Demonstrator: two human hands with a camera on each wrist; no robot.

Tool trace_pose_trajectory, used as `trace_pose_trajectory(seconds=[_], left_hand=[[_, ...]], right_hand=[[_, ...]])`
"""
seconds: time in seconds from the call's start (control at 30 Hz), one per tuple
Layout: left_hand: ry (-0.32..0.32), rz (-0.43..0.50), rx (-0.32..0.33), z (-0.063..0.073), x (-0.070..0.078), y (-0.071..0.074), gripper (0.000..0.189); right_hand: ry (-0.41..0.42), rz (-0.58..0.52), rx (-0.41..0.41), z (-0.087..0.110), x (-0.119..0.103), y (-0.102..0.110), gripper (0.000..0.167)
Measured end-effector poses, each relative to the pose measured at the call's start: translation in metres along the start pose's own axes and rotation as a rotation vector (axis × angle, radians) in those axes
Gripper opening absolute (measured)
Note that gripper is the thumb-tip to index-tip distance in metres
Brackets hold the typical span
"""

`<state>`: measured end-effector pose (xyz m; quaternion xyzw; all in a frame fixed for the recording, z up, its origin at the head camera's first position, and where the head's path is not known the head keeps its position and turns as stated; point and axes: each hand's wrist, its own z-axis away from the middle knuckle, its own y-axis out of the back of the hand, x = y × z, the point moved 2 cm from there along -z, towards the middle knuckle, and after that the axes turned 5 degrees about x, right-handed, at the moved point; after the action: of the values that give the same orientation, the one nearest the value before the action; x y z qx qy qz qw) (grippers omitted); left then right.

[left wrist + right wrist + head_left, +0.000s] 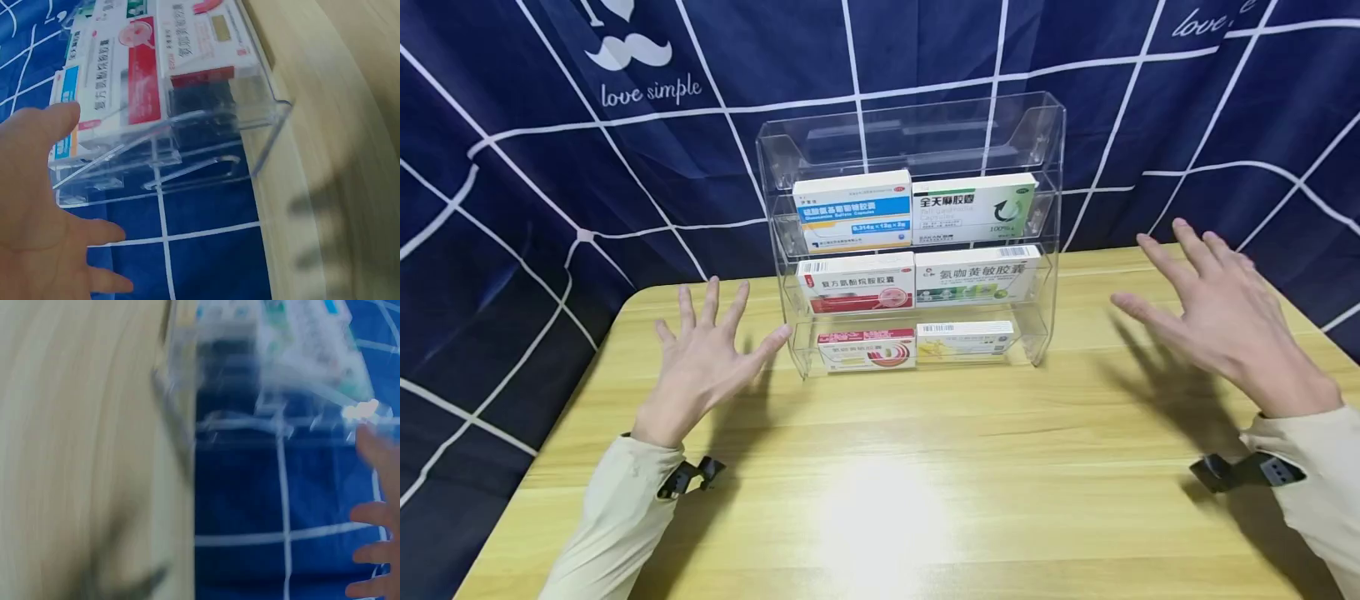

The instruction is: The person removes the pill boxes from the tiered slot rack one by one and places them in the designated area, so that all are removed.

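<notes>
A clear plastic tiered rack [857,137] stands at the back of the table, holding medicine boxes in pairs on three tiers. The top pair is a blue-and-white box [853,212] and a green-and-white box [973,208]. In the middle sit a red-and-white box [856,283] and a white-and-green box [976,277]. Below are a crimson-topped box [867,350] and a white-and-yellow box [965,340]. My left hand [703,358], fingers spread, hovers left of the rack, its thumb nearest the lower tier. My right hand [1217,317] hovers to the right, also spread and holding nothing.
The rack stands on a light wood table [970,467] with a bright glare patch near the front. Behind and to the left hangs a navy cloth [700,183] with white grid lines. Small black devices are strapped at the left wrist [688,477] and right wrist [1247,472].
</notes>
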<state>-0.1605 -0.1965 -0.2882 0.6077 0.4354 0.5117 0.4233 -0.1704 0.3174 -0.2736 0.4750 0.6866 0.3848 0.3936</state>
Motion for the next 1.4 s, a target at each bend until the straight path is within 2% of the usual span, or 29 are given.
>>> trace_pose_trajectory(seconds=[0.07, 0.13, 0.2, 0.27, 0.37, 0.43, 0.5, 0.63, 0.73, 0.93, 1.23, 1.4], left_hand=[[-0.015, 0.038, 0.001, 0.000, 0.005, 0.001, 0.096], [-0.041, 0.086, 0.016, 0.000, 0.011, 0.003, 0.095], [-0.070, 0.131, 0.051, 0.001, 0.017, 0.004, 0.091], [-0.107, 0.165, 0.122, 0.001, 0.022, 0.004, 0.084], [-0.156, 0.243, 0.267, -0.001, 0.027, 0.002, 0.066], [-0.166, 0.292, 0.360, -0.004, 0.029, 0.000, 0.055], [-0.154, 0.341, 0.409, -0.007, 0.029, -0.002, 0.049], [-0.099, 0.440, 0.383, -0.014, 0.029, -0.008, 0.046], [-0.076, 0.506, 0.353, -0.018, 0.030, -0.013, 0.046], [-0.084, 0.594, 0.365, -0.023, 0.032, -0.021, 0.039], [-0.056, 0.643, 0.361, -0.025, 0.034, -0.024, 0.038], [-0.071, 0.635, 0.376, -0.026, 0.035, -0.025, 0.036]], right_hand=[[0.071, -0.071, 0.128, 0.002, -0.012, 0.005, 0.067], [0.184, -0.136, 0.264, 0.003, -0.028, 0.009, 0.059], [0.298, -0.175, 0.367, 0.003, -0.043, 0.010, 0.058], [0.383, -0.205, 0.420, 0.003, -0.055, 0.008, 0.063], [0.442, -0.242, 0.447, 0.003, -0.070, 0.003, 0.069], [0.465, -0.257, 0.445, 0.003, -0.078, 0.000, 0.067], [0.467, -0.281, 0.426, 0.003, -0.086, -0.004, 0.060], [0.434, -0.318, 0.362, 0.003, -0.100, -0.010, 0.032], [0.414, -0.335, 0.302, 0.002, -0.109, -0.016, 0.039], [0.401, -0.342, 0.240, -0.005, -0.116, -0.032, 0.032], [0.328, -0.297, 0.088, -0.014, -0.125, -0.041, 0.029], [0.322, -0.284, 0.057, -0.015, -0.124, -0.046, 0.029]])
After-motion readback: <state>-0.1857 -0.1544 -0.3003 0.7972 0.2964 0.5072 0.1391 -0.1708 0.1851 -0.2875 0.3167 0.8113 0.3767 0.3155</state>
